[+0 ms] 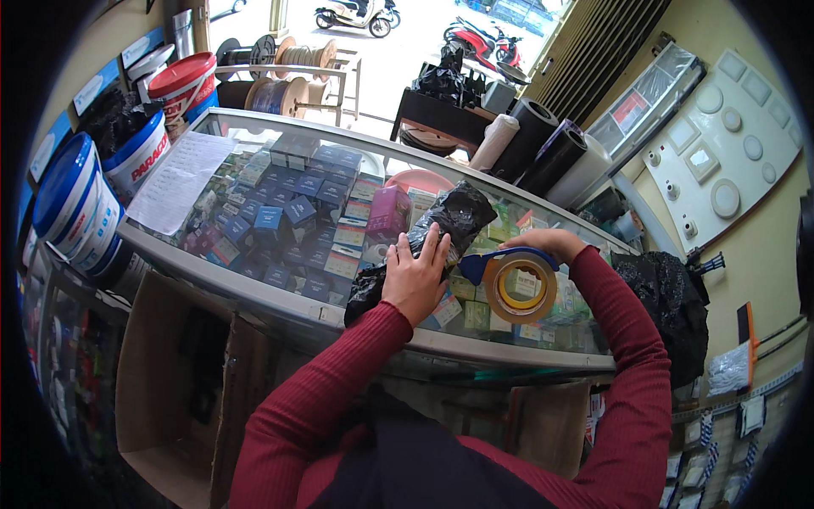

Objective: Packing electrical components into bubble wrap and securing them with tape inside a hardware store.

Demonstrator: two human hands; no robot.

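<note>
A bundle wrapped in black plastic (463,207) lies slantwise on the glass top of a display counter (292,137). My left hand (416,275) rests flat across the bundle, fingers spread over the plastic. In my right hand (540,245) is a blue handheld tape dispenser (486,262) loaded with a wide roll of tape (552,298). The dispenser's front end is close to the bundle's right side, beside my left hand; whether tape joins them I cannot tell. A pink-purple box (388,212) stands just beyond the bundle.
Handwritten paper (181,181) lies at the counter's left end. Small boxes (299,210) fill the case beneath the glass. Paint buckets (79,197) stand left, above an open cardboard box (172,382). Plastic rolls (528,133) lean behind the counter; a black plastic bag (668,312) is right.
</note>
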